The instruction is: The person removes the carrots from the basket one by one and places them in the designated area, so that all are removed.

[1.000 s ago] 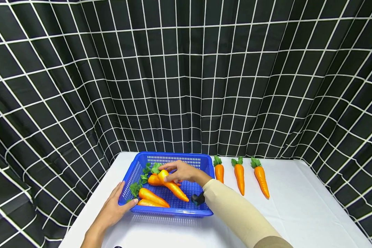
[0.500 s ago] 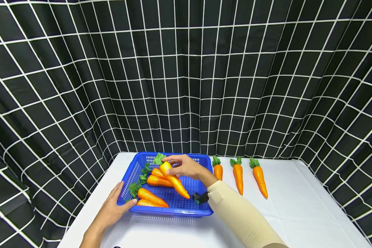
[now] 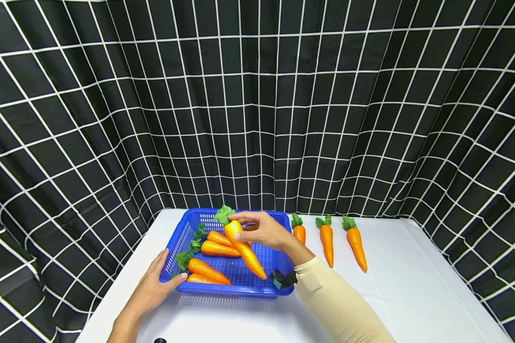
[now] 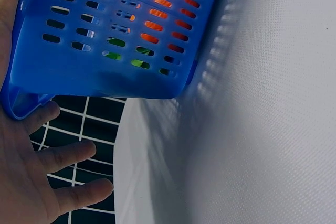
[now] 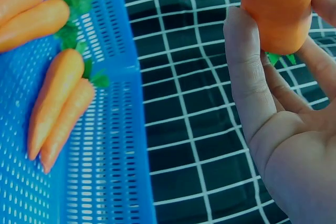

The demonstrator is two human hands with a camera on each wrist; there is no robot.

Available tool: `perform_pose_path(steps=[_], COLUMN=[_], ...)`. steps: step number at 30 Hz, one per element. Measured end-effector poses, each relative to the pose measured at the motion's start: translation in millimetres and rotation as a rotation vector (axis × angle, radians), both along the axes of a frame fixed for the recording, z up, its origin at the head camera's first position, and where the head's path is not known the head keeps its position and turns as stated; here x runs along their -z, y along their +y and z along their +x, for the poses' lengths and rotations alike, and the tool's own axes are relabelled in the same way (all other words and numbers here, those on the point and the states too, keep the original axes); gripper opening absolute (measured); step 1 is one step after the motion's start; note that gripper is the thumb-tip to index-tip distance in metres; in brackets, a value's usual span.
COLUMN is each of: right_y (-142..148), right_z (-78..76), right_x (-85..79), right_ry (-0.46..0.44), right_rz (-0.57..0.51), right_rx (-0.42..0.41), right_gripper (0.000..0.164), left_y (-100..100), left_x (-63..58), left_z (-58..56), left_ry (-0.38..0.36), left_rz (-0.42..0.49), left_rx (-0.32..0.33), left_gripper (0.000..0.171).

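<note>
One carrot (image 3: 248, 252), pinched by my right fingers (image 3: 246, 216), has risen and hangs free of four others (image 3: 219, 249) in the basket (image 3: 240, 289) my spread left fingers (image 4: 73, 155) touch.

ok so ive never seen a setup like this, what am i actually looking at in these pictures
There is no machine here, just a person's two bare hands. The wide view comes from a camera worn on the head; each close view comes from a camera worn on one wrist. The left hand touches a corner of the blue basket. The right hand holds one carrot over it. Four more carrots show inside, and three carrots lie in a row to its right on a white-covered table. Behind hangs a dark curtain with white grid lines.
</note>
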State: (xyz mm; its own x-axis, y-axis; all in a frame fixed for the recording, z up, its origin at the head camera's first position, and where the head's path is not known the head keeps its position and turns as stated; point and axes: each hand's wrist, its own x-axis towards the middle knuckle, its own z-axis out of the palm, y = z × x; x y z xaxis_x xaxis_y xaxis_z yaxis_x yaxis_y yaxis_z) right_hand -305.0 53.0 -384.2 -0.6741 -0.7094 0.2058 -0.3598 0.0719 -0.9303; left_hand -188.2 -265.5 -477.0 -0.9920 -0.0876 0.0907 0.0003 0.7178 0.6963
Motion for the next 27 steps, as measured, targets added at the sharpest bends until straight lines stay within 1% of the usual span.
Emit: perform_pose_path(steps=[3, 8, 12, 18, 22, 25, 27], right_y=[4.9, 12.3, 18.7, 29.8, 38.6, 45.0, 48.6], right_z=[5.9, 16.6, 25.1, 31.1, 35.7, 38.8, 42.0], right_x=[-3.1, -6.4, -9.2, -8.7, -12.0, -15.4, -18.9], right_ry=[0.023, 0.023, 0.005, -0.023, -0.019, 0.015, 0.037], right_rz=[-0.019, -0.095, -0.129, -0.167, -0.16, -0.132, -0.121], right_rx=[0.018, 0.031, 0.047, 0.055, 0.084, 0.127, 0.14], right_gripper=[0.046, 0.047, 0.047, 0.047, 0.048, 0.048, 0.048], left_y=[0.0, -0.1, -0.5, -0.3, 0.6, 0.8, 0.7], left_x=[0.6, 0.7, 0.2, -0.8, -2.1, -2.6, -2.5], left_z=[-1.0, -1.5, -0.8, 0.5, 0.5, 0.3, 0.1], left_ry=[0.009, 0.001, -0.017, -0.032, -0.031, -0.031, -0.031], left_rz=[0.002, 0.004, 0.009, 0.012, 0.014, 0.009, 0.007], left_rx=[0.004, 0.006, 0.002, 0.002, 0.005, 0.006, 0.006], left_gripper=[0.099, 0.099, 0.1, 0.101, 0.099, 0.099, 0.099])
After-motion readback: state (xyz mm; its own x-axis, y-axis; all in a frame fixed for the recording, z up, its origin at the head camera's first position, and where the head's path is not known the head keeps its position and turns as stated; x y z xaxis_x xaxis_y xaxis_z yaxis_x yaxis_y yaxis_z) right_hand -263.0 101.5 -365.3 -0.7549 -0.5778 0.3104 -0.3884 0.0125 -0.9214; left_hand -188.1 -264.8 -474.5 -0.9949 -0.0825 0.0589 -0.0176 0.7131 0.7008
